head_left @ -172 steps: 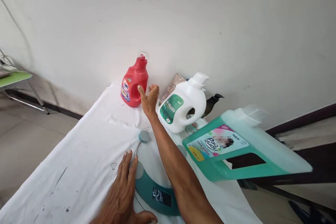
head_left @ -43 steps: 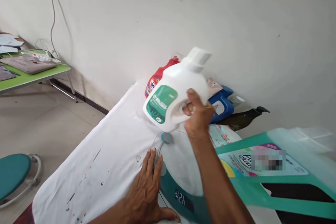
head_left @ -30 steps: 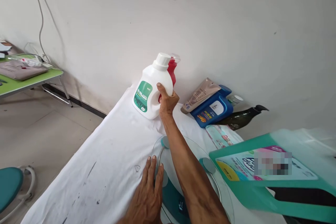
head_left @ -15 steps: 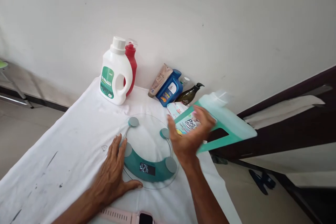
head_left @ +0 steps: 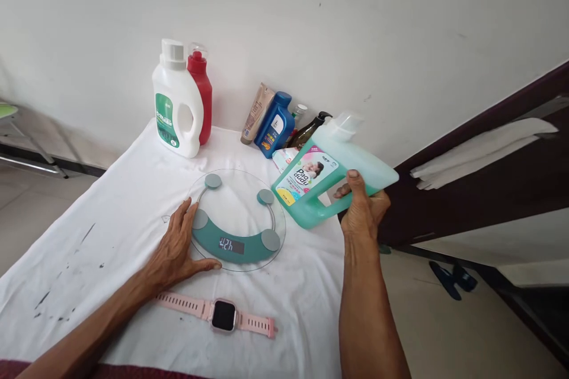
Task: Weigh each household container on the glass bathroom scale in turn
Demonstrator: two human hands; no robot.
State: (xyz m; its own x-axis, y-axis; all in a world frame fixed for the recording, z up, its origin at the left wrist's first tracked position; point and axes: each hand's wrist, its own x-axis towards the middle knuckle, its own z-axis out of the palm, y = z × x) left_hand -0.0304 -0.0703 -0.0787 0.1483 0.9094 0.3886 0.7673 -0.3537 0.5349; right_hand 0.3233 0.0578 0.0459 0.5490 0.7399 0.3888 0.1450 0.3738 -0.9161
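My right hand (head_left: 362, 204) is wrapped round the handle of a green detergent bottle (head_left: 326, 180), which tilts over the table's right side with its clear cap up. Fingers spread, my left hand (head_left: 175, 243) lies along the left rim of a round glass scale (head_left: 240, 201). Its thumb rests at the near edge of the glass. The scale has a teal band with a lit display (head_left: 231, 245), and nothing stands on the glass. A pink smartwatch (head_left: 223, 315) is stretched out on the cloth just in front of the scale.
A white detergent bottle (head_left: 178, 106) and a red bottle (head_left: 201, 95) stand at the back left. Against the wall lean a beige tube (head_left: 258, 113), a blue bottle (head_left: 275, 127) and a dark pump bottle (head_left: 309, 130), with a white packet (head_left: 283, 159) before them. A white cloth (head_left: 111, 189) covers the table.
My right hand, beside the green bottle in front of its label before, now grips the handle. The bottle has turned more upright. My left hand stays at the scale; the view has shifted.
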